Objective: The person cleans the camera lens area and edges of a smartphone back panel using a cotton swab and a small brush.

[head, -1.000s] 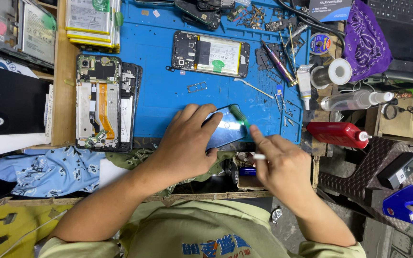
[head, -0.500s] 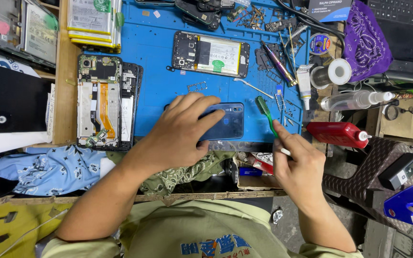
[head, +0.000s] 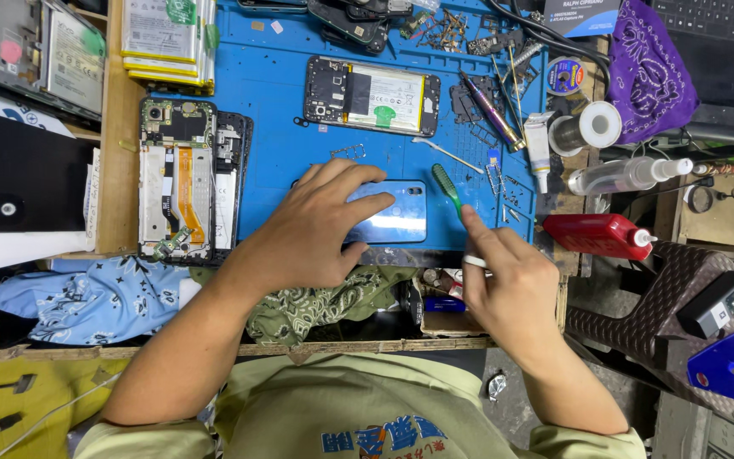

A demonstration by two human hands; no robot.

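Head view, looking straight down on a crowded repair bench. The left hand lies flat, fingers spread and open, pressing down on a blue phone that sits on the blue mat near its front edge. Fingers cover the phone's left half; its right half shows glossy and bare. The right hand is closed around a green toothbrush, pinched between thumb and forefinger, bristle head pointing up and away, hovering just beside the phone's right edge; whether the bristles touch the phone I cannot tell.

Farther up the mat lies an opened phone with its battery showing, lying crosswise. Left of the hand, another stripped phone frame with an orange ribbon cable lies lengthwise at the mat's edge. A red squeeze bottle rests on its side right of the mat, a clear bottle above it, and a purple patterned cloth in the far right corner. A camouflage rag is bunched under the left wrist, and a light blue cloth lies at lower left.
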